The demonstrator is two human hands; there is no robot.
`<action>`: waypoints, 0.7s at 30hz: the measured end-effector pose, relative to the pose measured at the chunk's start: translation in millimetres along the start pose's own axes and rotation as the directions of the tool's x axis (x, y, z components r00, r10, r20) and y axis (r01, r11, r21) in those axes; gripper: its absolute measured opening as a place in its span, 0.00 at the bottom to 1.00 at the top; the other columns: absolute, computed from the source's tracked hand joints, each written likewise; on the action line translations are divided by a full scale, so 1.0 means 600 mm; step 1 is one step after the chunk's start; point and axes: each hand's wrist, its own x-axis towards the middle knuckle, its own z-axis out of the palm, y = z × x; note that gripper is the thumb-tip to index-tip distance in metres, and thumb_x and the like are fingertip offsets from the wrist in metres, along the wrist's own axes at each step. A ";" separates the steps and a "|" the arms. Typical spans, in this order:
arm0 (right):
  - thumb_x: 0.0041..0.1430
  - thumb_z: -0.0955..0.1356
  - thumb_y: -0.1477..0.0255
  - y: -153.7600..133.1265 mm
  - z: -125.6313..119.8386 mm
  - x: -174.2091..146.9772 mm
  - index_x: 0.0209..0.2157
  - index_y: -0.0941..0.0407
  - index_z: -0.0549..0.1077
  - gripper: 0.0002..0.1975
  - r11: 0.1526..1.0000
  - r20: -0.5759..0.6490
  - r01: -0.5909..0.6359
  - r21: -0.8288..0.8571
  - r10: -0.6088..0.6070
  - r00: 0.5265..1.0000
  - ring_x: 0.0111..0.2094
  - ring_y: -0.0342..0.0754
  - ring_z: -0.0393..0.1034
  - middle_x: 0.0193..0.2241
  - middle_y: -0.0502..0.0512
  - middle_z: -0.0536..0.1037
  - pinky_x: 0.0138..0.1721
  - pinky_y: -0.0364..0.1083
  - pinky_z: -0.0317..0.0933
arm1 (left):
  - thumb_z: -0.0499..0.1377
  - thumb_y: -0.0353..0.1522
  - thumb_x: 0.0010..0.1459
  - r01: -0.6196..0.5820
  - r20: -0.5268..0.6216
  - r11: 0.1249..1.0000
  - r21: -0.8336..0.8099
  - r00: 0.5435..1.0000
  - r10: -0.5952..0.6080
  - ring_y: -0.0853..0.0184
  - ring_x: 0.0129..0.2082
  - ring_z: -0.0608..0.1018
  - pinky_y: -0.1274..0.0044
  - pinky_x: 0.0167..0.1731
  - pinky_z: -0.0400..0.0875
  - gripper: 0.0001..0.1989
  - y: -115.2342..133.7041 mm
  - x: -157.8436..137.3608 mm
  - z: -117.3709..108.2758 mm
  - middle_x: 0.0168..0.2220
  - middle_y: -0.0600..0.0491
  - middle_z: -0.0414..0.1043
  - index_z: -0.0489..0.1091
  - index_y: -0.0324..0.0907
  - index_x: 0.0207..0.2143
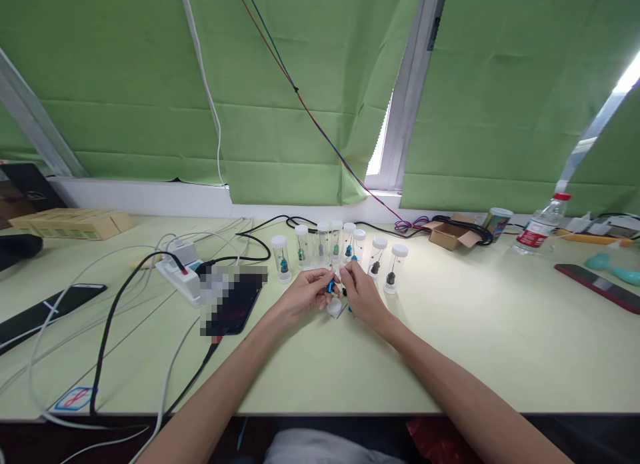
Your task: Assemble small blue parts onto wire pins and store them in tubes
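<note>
My left hand [309, 289] is closed, with a small shiny blue piece [331, 287] pinched between thumb and fingers. Close beside it is my right hand [364, 292], its fingers pressed together just above that piece; what they grip is too small to make out. Under the hands, a white-capped clear tube [335, 308] seems to lie on the table, partly hidden. Behind them several clear tubes stand upright in a row, among them a tube with a blue-green part [283, 259] at the left and one with a dark part [395, 269] at the right.
A black phone [240, 304] lies left of my hands, beside a white power strip [183, 281] and tangled cables. An open cardboard box [453, 233], a cup [497, 223] and a water bottle [541, 225] stand at the back right. Another phone [600, 287] lies far right.
</note>
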 end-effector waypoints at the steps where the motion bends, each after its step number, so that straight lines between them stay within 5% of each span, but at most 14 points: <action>1: 0.68 0.57 0.63 0.000 0.000 0.000 0.30 0.53 0.58 0.13 1.000 0.001 0.001 -0.004 -0.001 1.000 0.25 0.43 0.56 0.25 0.46 0.64 0.28 0.42 0.52 | 0.65 0.45 0.52 -0.001 0.001 1.000 0.001 1.000 0.001 0.78 0.17 0.68 0.82 0.19 0.62 0.18 -0.001 0.000 -0.001 0.27 0.52 0.73 0.73 0.37 0.32; 13: 0.68 0.57 0.62 -0.007 -0.001 -0.003 0.28 0.53 0.57 0.14 0.999 0.074 -0.037 -0.007 0.038 0.997 0.23 0.43 0.59 0.21 0.45 0.67 0.28 0.43 0.54 | 0.63 0.43 0.57 0.019 0.071 0.999 -0.043 0.997 -0.015 0.75 0.21 0.72 0.81 0.21 0.64 0.17 -0.011 0.002 0.002 0.30 0.50 0.72 0.73 0.36 0.33; 21: 0.68 0.57 0.63 0.000 0.000 -0.002 0.26 0.53 0.55 0.15 0.991 0.086 -0.016 -0.133 0.028 0.996 0.22 0.43 0.58 0.20 0.45 0.64 0.27 0.43 0.52 | 0.63 0.42 0.56 0.077 0.096 0.992 -0.099 0.993 -0.067 0.74 0.19 0.72 0.81 0.20 0.64 0.17 -0.012 -0.001 0.016 0.24 0.52 0.69 0.72 0.34 0.30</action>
